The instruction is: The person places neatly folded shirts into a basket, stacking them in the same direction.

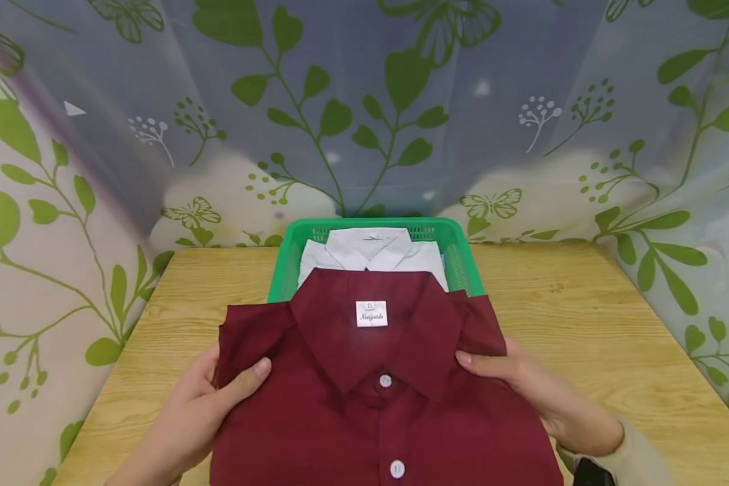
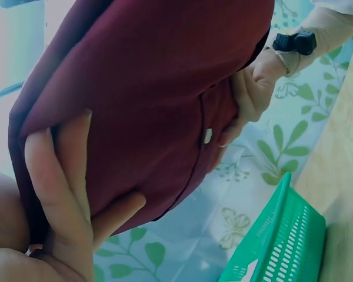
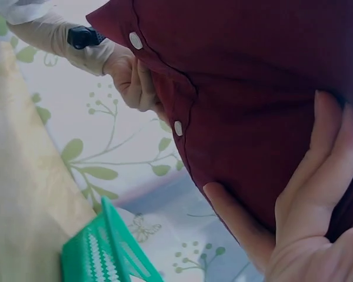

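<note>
A folded dark red shirt [image 1: 340,425] with white buttons and a white collar label [image 1: 372,314] is held up in front of the body, collar away. My left hand [image 1: 200,398] grips its left side, thumb on top and the other fingers underneath. On the opposite side my right hand [image 1: 537,391] holds the shirt the same way, thumb near the collar. The left wrist view shows left-hand fingers spread along the red underside [image 2: 147,106]; the right wrist view shows the right-hand fingers against the cloth [image 3: 253,135]. Beyond the collar lies a white shirt [image 1: 370,248], partly hidden.
The white shirt lies in a green plastic basket [image 1: 470,270] with perforated walls, at the far side of the wooden table [image 1: 595,337]. Behind the table hangs a curtain [image 1: 364,135] printed with leaves and butterflies, which also runs along both sides.
</note>
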Demonstrator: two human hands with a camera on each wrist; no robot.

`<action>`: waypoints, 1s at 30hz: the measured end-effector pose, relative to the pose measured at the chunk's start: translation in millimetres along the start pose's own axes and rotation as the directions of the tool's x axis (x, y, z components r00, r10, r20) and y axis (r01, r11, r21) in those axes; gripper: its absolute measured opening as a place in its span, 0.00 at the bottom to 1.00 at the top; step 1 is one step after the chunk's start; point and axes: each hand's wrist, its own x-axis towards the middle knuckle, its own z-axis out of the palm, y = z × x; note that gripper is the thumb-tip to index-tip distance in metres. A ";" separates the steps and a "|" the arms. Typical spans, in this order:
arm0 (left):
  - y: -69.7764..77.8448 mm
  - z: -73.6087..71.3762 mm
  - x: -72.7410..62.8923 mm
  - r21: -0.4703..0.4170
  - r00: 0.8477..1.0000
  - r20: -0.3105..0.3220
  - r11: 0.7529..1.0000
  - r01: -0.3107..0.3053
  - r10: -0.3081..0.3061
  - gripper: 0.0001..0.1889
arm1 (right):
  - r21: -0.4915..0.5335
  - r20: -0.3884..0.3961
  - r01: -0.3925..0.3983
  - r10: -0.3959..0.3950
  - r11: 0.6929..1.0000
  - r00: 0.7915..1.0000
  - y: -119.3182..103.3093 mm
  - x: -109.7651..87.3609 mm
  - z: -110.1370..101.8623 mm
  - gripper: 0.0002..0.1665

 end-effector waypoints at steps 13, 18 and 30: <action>14.8 -3.6 60.0 -0.081 0.993 -0.113 0.996 -0.022 0.012 0.14 | -0.064 -0.147 -0.036 0.026 0.997 0.989 -44.2 25.0 -10.7 0.33; 18.3 -7.0 82.5 -0.099 0.993 -0.116 0.995 0.003 -0.014 0.19 | -0.085 -0.173 -0.026 0.011 0.996 0.985 -53.4 38.5 -20.4 0.32; 21.6 -24.8 150.1 -0.034 0.999 -0.034 0.999 0.014 -0.015 0.21 | -0.138 -0.139 0.067 -0.086 0.988 0.987 -73.8 86.4 -58.3 0.23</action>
